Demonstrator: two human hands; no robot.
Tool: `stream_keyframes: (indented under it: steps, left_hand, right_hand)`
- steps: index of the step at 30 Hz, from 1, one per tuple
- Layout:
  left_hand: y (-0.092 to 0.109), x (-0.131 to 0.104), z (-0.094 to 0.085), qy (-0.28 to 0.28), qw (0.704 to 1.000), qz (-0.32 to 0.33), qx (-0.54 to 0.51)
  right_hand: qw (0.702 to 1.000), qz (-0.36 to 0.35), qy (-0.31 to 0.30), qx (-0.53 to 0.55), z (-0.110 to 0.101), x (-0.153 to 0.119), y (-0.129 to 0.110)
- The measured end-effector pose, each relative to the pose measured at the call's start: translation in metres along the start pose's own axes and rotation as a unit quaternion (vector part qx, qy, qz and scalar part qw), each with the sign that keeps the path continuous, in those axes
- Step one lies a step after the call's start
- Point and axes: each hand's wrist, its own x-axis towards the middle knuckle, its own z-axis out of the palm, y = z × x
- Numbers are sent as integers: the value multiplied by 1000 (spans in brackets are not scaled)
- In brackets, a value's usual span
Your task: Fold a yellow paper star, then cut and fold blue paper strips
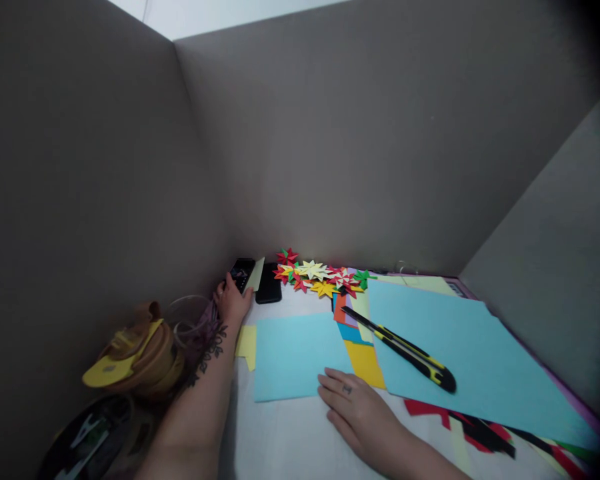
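Observation:
My left hand (233,301) reaches to the far left corner, its fingers and thumb around the lower end of a phone (242,272) with a lit screen. A pale yellow paper piece (255,275) stands tilted at the phone's right side, close to my thumb. My right hand (357,407) lies flat, fingers stretched out, with the fingertips at the lower right edge of a light blue paper square (300,357). To its right, a black and yellow utility knife (410,352) rests on a large light blue sheet (480,360).
Several folded paper stars (313,270) lie along the back wall, beside a second black phone (269,283). Coloured paper strips (363,357) and red and black scraps (473,430) surround the sheet. A brown and yellow bag (135,353) stands at left. Grey panels enclose the table.

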Motion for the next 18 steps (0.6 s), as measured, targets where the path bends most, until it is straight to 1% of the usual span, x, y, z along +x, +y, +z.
stream_keyframes:
  steps: [3, 6, 10, 14, 18]
  left_hand:
    - [-1, -1, -4, 39, 999, 23, -31]
    - [-3, 0, -3, 57, 998, -8, -17]
    - [-3, 1, 2, 21, 998, -53, 23]
    - [-2, 3, 7, 3, 998, -54, 38]
    - [0, 2, 4, 7, 998, -44, 39]
  right_hand:
    - [1000, 1, -9, -4, 0, 1, -1]
    - [1000, 0, -12, -5, -1, 1, -1]
    - [1000, 6, -2, -2, -1, 0, -1]
    - [1000, 6, -2, -2, 1, -1, -1]
    - [1000, 5, 8, 8, 2, -1, 0]
